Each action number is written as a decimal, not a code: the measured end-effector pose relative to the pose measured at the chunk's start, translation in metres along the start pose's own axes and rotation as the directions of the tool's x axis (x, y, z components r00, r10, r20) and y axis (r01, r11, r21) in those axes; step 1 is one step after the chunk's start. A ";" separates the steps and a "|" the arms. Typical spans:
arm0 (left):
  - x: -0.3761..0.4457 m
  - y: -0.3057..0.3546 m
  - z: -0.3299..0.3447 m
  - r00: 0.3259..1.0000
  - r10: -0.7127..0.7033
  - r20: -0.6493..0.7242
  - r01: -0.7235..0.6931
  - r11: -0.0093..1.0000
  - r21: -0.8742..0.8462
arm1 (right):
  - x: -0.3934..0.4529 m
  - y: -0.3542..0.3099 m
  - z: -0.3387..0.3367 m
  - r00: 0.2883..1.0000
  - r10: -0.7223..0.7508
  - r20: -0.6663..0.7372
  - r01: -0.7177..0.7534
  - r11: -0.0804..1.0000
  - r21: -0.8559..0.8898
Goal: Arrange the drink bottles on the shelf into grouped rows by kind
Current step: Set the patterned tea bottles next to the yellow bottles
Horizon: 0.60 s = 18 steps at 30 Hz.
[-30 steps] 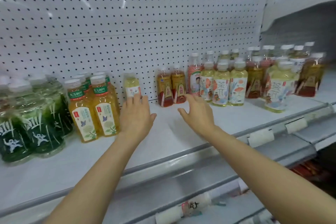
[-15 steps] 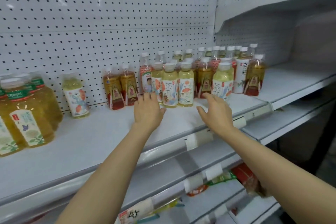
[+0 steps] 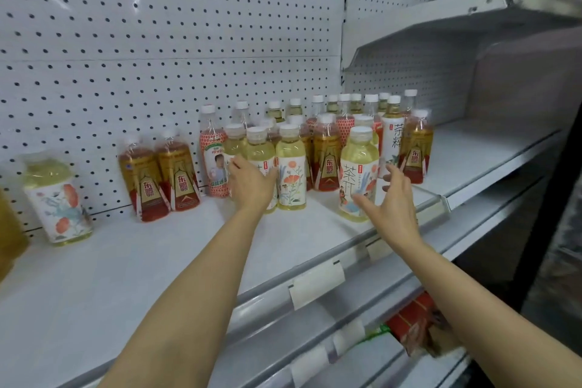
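Observation:
A mixed cluster of drink bottles stands at the back right of the white shelf (image 3: 157, 261). My left hand (image 3: 250, 184) reaches onto a pale yellow tea bottle (image 3: 259, 151) in the cluster's front row, fingers spread against its label. Beside it stands another pale tea bottle (image 3: 291, 167). My right hand (image 3: 389, 203) is open, just right of a pale yellow tea bottle (image 3: 359, 167) near the shelf's front edge. Two red-brown bottles (image 3: 159, 176) stand left of the cluster, and a single pale tea bottle (image 3: 55, 198) stands far left.
A perforated white back panel (image 3: 157, 41) rises behind the bottles. An upper shelf (image 3: 441, 19) overhangs at the right. Price-tag holders (image 3: 316, 283) line the front rail. Lower shelves hold red packets (image 3: 415, 321). An amber bottle (image 3: 8, 233) shows at the left edge.
Both hands have moved forward and right toward the mixed cluster. The left hand has reached a front pale tea bottle; the right has come beside the front-edge one. The view shifted right.

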<state>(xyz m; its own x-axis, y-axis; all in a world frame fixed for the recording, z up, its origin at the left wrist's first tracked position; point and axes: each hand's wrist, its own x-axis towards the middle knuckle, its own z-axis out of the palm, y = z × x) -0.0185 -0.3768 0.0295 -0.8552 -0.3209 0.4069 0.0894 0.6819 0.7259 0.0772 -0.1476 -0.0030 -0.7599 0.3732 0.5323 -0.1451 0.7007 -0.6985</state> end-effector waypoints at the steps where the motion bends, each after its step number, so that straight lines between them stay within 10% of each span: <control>1: 0.003 -0.002 0.002 1.000 -0.007 -0.009 0.007 1.000 -0.009 | 0.003 0.001 0.004 1.000 0.019 0.009 -0.019 1.000 0.025; 18: -0.037 -0.054 -0.098 0.929 -0.149 -0.338 0.156 0.988 -0.006 | 0.002 -0.005 0.036 0.976 0.075 0.206 -0.168 0.859 0.483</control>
<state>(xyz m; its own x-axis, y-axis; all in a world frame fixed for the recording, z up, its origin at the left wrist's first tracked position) 0.0583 -0.4661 0.0291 -0.6358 -0.6221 0.4570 -0.0421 0.6191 0.7842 0.0541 -0.1720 -0.0159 -0.8826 0.2917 0.3687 -0.3033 0.2458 -0.9206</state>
